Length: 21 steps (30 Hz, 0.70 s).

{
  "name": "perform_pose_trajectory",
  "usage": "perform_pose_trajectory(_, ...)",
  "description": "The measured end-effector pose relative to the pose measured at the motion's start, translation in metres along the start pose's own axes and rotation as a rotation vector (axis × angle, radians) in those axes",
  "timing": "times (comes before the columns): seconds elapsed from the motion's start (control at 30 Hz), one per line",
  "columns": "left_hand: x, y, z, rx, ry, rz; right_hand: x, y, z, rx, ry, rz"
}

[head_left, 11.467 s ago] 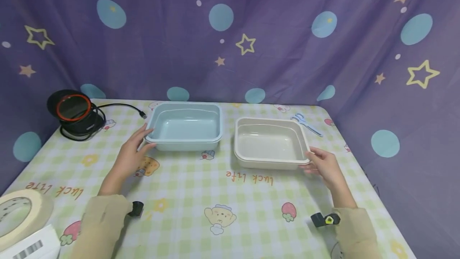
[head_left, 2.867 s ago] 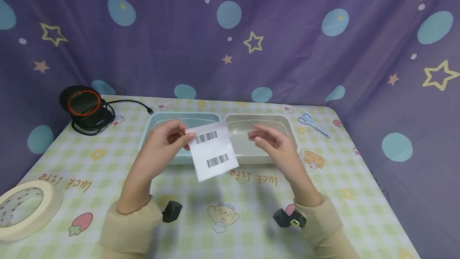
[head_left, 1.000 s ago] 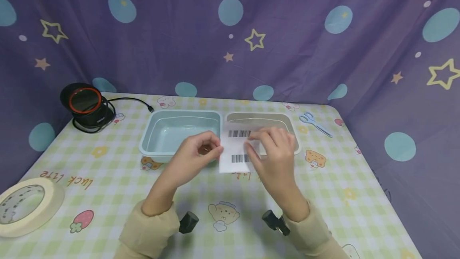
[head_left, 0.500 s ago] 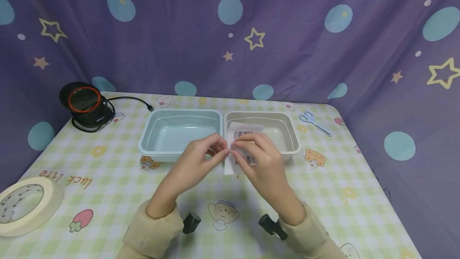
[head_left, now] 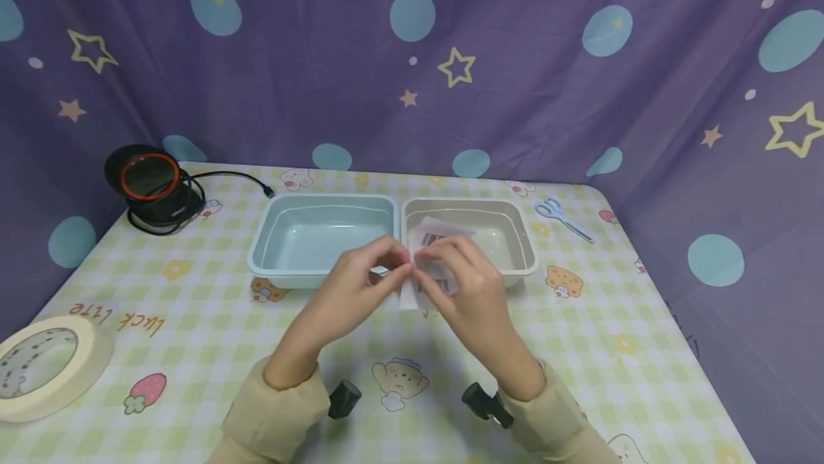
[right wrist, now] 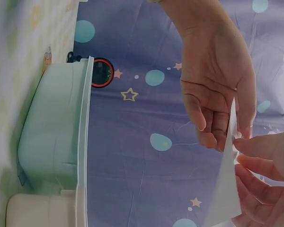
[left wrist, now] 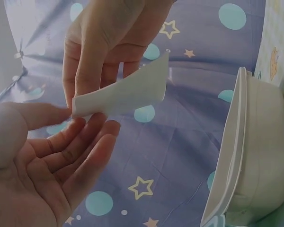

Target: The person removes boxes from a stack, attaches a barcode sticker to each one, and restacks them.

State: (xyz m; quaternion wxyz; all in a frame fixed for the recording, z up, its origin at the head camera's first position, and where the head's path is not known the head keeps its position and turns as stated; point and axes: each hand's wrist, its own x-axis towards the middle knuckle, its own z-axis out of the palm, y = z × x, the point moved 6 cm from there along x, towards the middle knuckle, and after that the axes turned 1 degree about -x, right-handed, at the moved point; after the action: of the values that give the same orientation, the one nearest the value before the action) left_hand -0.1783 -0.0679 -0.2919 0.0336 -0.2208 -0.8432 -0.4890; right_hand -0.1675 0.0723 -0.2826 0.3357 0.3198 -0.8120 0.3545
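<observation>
A white sheet of barcode stickers (head_left: pixel 407 299) hangs in the air between the hands, its left edge at their fingertips. The left hand (head_left: pixel 347 289) pinches that edge with thumb and fingers. Right beside it, the right hand (head_left: pixel 473 289) pinches the same edge with thumb and forefinger, covering part of the barcodes. In the left wrist view the sheet (left wrist: pixel 128 94) bends upward away from the fingertips. Whether a sticker is lifting from its backing cannot be seen. Behind the hands stand a light blue plastic bin (head_left: pixel 273 277) and a beige plastic bin (head_left: pixel 524 265), side by side.
A black scanner-like device with a red ring (head_left: pixel 154 181) and a cable stands at the back left. Blue scissors (head_left: pixel 565 221) lie at the back right. A roll of masking tape (head_left: pixel 96 357) rests at the left edge of the checked tablecloth (head_left: pixel 219 335).
The bins, once apart, now touch. The left hand has brought the sticker sheet from the left to the middle. The right hand has joined it, shifting from the sheet's middle to its left edge.
</observation>
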Motion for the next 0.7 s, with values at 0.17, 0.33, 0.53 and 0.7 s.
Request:
perform_pose_trajectory(0.17, 0.0004, 0.0012, 0.0002, -0.003, -0.013, 0.016, 0.0013, 0.0009, -0.0023, 0.029, 0.002, 0.013)
perform_pose_trajectory(0.33, 0.0007, 0.0031, -0.0008, 0.041, -0.004, 0.061, 0.002, 0.0027, -0.0028, 0.082, -0.005, 0.038)
perform_pose_trajectory(0.53, 0.0006, 0.0042, -0.0019, 0.101, 0.02, 0.114, 0.002, 0.0042, -0.0025, 0.092, 0.003, 0.05)
perform_pose_trajectory(0.7, -0.0002, 0.0077, -0.0014, 0.154, 0.034, 0.153, 0.002, 0.005, -0.0017, 0.095, 0.006, 0.064)
